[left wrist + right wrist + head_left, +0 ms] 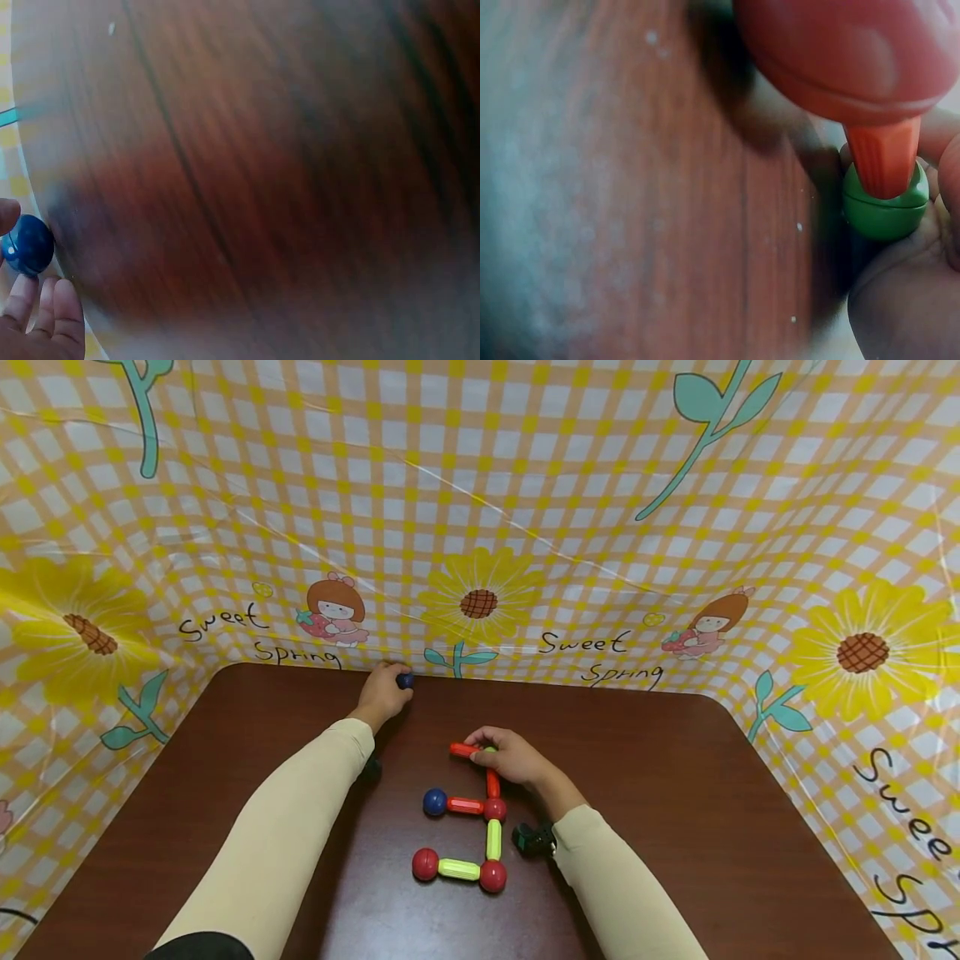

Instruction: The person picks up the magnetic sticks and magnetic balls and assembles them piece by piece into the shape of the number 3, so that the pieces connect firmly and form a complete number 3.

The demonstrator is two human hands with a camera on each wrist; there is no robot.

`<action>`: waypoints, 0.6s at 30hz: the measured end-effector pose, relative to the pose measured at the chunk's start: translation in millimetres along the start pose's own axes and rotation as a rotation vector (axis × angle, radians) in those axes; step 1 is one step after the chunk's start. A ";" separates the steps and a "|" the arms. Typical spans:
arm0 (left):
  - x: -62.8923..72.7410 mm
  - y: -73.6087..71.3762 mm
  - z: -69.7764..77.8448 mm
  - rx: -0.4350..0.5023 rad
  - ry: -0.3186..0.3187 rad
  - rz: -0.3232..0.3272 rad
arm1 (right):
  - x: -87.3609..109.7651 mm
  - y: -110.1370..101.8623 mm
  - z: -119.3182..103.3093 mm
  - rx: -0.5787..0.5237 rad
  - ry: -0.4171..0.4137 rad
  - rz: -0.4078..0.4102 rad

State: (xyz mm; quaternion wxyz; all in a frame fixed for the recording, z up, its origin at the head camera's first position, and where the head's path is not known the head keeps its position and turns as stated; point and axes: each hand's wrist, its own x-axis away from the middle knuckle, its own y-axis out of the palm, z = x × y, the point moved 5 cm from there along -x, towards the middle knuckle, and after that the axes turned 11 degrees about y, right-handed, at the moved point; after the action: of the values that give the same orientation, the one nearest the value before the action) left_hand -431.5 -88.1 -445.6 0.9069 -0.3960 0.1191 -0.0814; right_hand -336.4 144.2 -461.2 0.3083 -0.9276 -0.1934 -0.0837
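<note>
At the back edge of the table, my left hand (383,695) pinches a blue ball (28,245) between thumb and fingertips. My right hand (517,758) grips a red rod (461,749) that points left, at the far end of a joined shape of rods and balls. Partly covered by this hand is a green ball (885,214). From it another red rod (492,783) runs to a red ball (495,809). That ball also bears a red rod (466,805) ending in a blue ball (435,802).
A yellow-green rod (493,841) continues the shape to a near red ball (492,876). Another yellow-green rod (459,869) links that to a red ball (425,864) on the left. Behind the brown table (645,760) hangs a checked, flowered cloth (480,468).
</note>
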 end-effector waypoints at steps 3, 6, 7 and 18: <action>0.2 0.9 -0.4 0.012 -0.003 0.009 | 0.1 0.2 0.4 0.002 0.003 0.001; 1.7 0.6 -1.3 0.037 -0.007 0.022 | 0.5 0.3 0.5 0.002 0.007 0.001; 2.4 0.6 -1.8 0.048 -0.010 0.026 | 0.5 0.5 0.4 0.001 0.006 -0.001; 13.0 -3.8 5.3 0.176 0.033 -0.045 | -0.7 0.3 -0.2 0.001 -0.001 -0.003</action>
State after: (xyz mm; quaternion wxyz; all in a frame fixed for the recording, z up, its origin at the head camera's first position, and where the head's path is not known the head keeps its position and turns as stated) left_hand -417.7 -90.1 -441.3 0.9341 -0.3158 0.1174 -0.1185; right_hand -337.0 143.6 -461.4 0.3086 -0.9272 -0.1951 -0.0834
